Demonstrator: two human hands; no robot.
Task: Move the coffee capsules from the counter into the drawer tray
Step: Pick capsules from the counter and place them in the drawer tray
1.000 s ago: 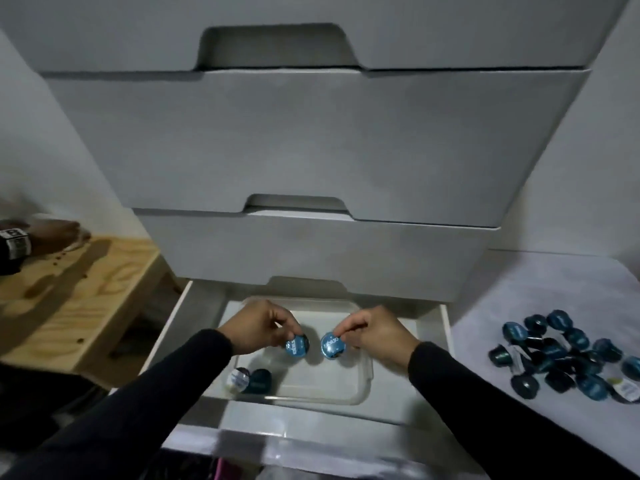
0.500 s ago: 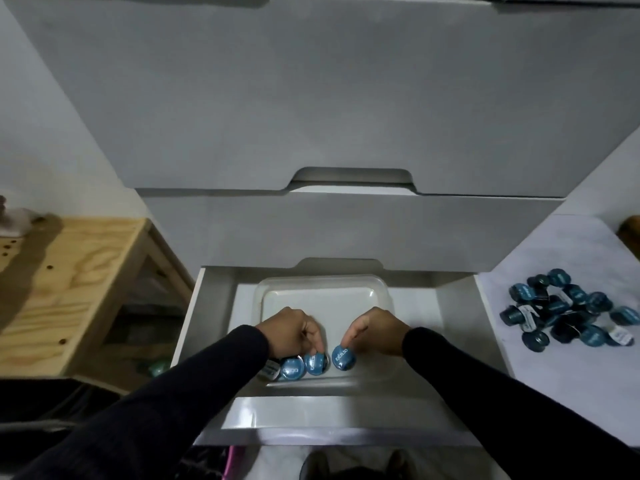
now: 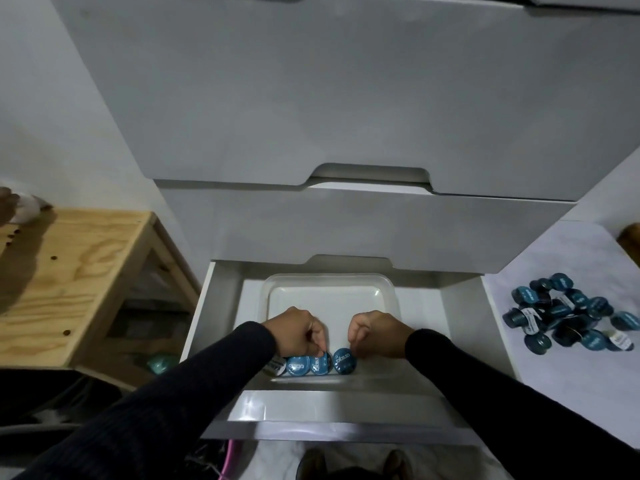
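A person is leaning over an open drawer (image 3: 221, 306), lining up coffee capsules along the near wall of the clear plastic tray (image 3: 329, 284) inside it. Four capsules (image 3: 301, 365) are standing on edge in a row, lids facing the camera, apparently so that more rows can be fitted behind them. The left hand (image 3: 298, 332) is curling down over the row, its fingertips pinching the top edge of the third capsule (image 3: 320, 363), seemingly steadying it against its neighbours. The right hand (image 3: 377, 334) is hovering just beside the fourth capsule (image 3: 344, 360); its fingers are curled, but whether they are touching the rim cannot be told from this angle. Most of the work appears to be waiting: a heap of dark blue capsules (image 3: 568, 313) is lying on the white surface (image 3: 554, 375) to the right, well apart from the drawer. The left sleeve is covering part of the first capsule in the row, and the heap is too tangled to count. A wooden shelf (image 3: 69, 278) is standing to the left, with something pale at the frame's edge cut off.
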